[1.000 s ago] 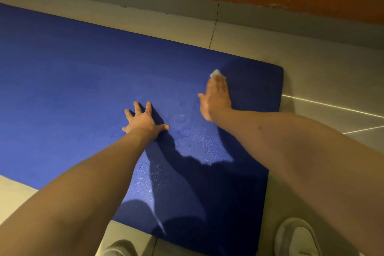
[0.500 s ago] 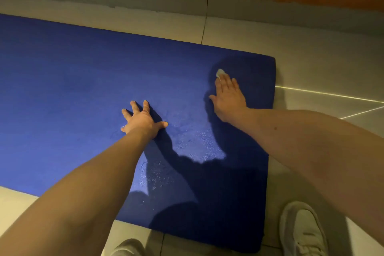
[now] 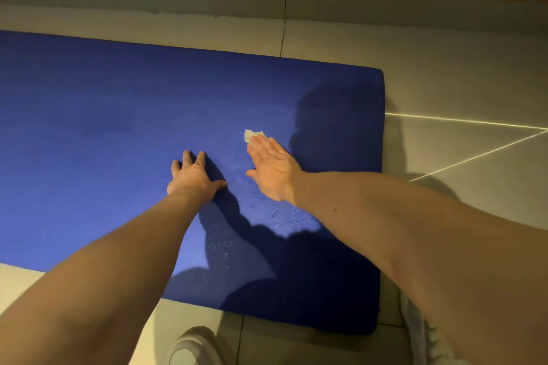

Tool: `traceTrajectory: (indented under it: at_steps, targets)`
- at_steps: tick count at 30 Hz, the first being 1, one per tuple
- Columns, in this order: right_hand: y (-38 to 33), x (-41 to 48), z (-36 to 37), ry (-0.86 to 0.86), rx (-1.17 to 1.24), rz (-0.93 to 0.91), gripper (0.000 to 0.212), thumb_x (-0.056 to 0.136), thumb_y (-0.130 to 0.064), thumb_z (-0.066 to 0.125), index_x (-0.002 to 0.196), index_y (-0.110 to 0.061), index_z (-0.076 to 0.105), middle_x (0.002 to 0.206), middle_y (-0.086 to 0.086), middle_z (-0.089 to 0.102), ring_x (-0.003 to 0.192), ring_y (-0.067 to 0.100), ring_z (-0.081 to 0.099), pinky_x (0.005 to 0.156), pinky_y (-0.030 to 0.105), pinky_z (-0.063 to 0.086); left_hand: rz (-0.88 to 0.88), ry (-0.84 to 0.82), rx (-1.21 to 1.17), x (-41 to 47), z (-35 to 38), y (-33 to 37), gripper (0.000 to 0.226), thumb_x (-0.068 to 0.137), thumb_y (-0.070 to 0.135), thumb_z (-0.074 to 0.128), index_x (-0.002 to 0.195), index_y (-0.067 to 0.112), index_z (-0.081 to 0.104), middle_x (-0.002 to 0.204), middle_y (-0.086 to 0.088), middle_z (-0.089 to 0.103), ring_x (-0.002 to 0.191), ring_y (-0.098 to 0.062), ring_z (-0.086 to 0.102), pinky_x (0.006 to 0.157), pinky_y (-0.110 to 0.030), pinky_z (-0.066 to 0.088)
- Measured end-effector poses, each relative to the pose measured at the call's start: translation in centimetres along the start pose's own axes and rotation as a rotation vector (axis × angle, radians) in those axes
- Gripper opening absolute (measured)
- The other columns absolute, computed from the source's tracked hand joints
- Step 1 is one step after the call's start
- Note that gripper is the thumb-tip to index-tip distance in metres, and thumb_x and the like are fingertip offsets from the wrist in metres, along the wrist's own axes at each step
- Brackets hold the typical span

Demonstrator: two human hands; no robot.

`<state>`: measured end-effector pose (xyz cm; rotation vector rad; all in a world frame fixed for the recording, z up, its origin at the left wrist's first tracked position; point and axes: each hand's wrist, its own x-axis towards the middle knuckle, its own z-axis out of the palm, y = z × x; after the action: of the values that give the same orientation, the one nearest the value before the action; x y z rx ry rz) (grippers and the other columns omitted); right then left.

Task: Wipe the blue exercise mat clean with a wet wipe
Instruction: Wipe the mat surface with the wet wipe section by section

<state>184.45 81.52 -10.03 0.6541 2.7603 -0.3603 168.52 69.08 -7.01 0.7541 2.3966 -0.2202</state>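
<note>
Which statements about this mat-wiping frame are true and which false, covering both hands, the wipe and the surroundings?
1. The right hand presses a small white wet wipe onto the blue foam exercise mat with straight fingers. True.
2. The left hand grips a second wipe. False: it rests spread on the mat, holding nothing.
3. The mat lies on a wooden table. False: it lies on the pale tiled floor.
4. Wet droplets glisten on the mat near the hands. True.
</note>
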Motion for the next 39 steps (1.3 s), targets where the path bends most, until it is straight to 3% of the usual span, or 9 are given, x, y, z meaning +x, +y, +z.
traceTrajectory:
  at_steps: [3, 9, 12, 17, 20, 25, 29, 35, 39]
  targets:
    - [4.2, -1.5, -0.8, 0.048, 0.05, 0.142, 0.072, 0.109, -0.039, 0.037, 0.161, 0.0, 0.006, 0.171, 0.011, -0.008, 0.158, 0.029, -0.004, 0.127, 0.04, 0.001, -0.029, -0.003, -0.03, -1.3, 1.2, -0.9, 0.104, 0.082, 0.063, 0.07, 0.159, 0.033, 0.007, 0.165, 0.003, -0.004, 0.151, -0.034, -0.004, 0.109, -0.057, 0.039]
    - [2.7, -2.5, 0.0, 0.04, 0.138, 0.421, 0.074, 0.11, -0.042, 0.025, 0.159, 0.002, -0.009, 0.167, 0.017, -0.019, 0.155, 0.034, -0.016, 0.127, 0.046, -0.002, -0.011, -0.057, 0.004, -2.2, 1.2, -1.5, 0.109, 0.082, 0.062, 0.07, 0.16, 0.034, -0.002, 0.166, 0.002, -0.015, 0.152, -0.034, -0.012, 0.113, -0.057, 0.034]
    - [-2.0, -2.4, 0.5, 0.068, 0.356, 0.275, 0.075, 0.106, -0.037, 0.047, 0.16, -0.005, 0.006, 0.167, 0.015, 0.006, 0.156, 0.036, 0.005, 0.126, 0.043, 0.014, -0.016, -0.049, 0.016, -2.5, 1.1, -1.4, 0.109, 0.083, 0.062, 0.07, 0.16, 0.035, -0.002, 0.166, 0.003, -0.015, 0.153, -0.033, -0.012, 0.11, -0.057, 0.036]
    - [-5.8, -2.8, 2.0, -0.08, 0.105, -0.089, 0.069, 0.111, -0.044, 0.024, 0.161, -0.008, -0.007, 0.168, 0.007, -0.022, 0.154, 0.022, -0.023, 0.126, 0.039, -0.011, -0.016, -0.038, 0.024, -2.8, 1.2, -1.3, 0.11, 0.082, 0.062, 0.071, 0.16, 0.034, -0.002, 0.166, 0.003, -0.014, 0.153, -0.033, -0.012, 0.109, -0.056, 0.036]
    - [-3.0, -3.2, 1.8, -0.007, -0.019, -0.051, 0.07, 0.111, -0.044, 0.024, 0.162, -0.008, -0.006, 0.168, 0.006, -0.022, 0.155, 0.022, -0.02, 0.127, 0.04, -0.008, -0.017, -0.052, 0.02, -2.8, 1.0, -1.3, 0.108, 0.084, 0.058, 0.07, 0.16, 0.034, -0.003, 0.166, 0.002, -0.016, 0.152, -0.034, -0.013, 0.109, -0.057, 0.037]
    - [3.9, -5.4, 1.1, 0.041, 0.037, 0.286, 0.073, 0.11, -0.043, 0.027, 0.161, -0.003, -0.007, 0.168, 0.011, -0.022, 0.156, 0.025, -0.016, 0.127, 0.042, -0.007, -0.023, -0.04, 0.031, -3.1, 1.0, -1.0, 0.107, 0.085, 0.058, 0.07, 0.16, 0.034, -0.003, 0.166, 0.004, -0.016, 0.153, -0.033, -0.012, 0.101, -0.055, 0.043]
    - [0.7, -4.8, 1.5, 0.055, 0.136, 0.419, 0.075, 0.109, -0.044, 0.024, 0.159, 0.002, -0.009, 0.166, 0.016, -0.023, 0.154, 0.032, -0.021, 0.127, 0.045, -0.005, -0.027, -0.032, 0.028, -3.2, 1.1, -1.0, 0.106, 0.085, 0.057, 0.07, 0.16, 0.034, -0.002, 0.166, 0.004, -0.016, 0.153, -0.033, -0.011, 0.095, -0.052, 0.045]
    - [-7.2, -5.8, 3.9, -0.056, 0.146, 0.047, 0.072, 0.11, -0.044, 0.023, 0.159, -0.003, -0.011, 0.166, 0.012, -0.026, 0.152, 0.028, -0.028, 0.126, 0.044, -0.009, 0.014, -0.048, 0.004, -2.9, 1.5, -2.2, 0.102, 0.088, 0.054, 0.069, 0.16, 0.032, 0.001, 0.166, 0.004, -0.015, 0.153, -0.031, -0.013, 0.113, -0.055, 0.033]
    - [-4.7, -6.9, 3.7, -0.004, -0.038, 0.013, 0.072, 0.11, -0.048, 0.02, 0.16, -0.006, -0.01, 0.167, 0.009, -0.023, 0.154, 0.026, -0.024, 0.126, 0.043, -0.008, 0.017, -0.043, 0.003, -4.0, 2.6, -3.2, 0.11, 0.081, 0.058, 0.075, 0.16, 0.033, 0.003, 0.166, 0.005, -0.01, 0.152, -0.032, -0.011, 0.116, -0.057, 0.031]
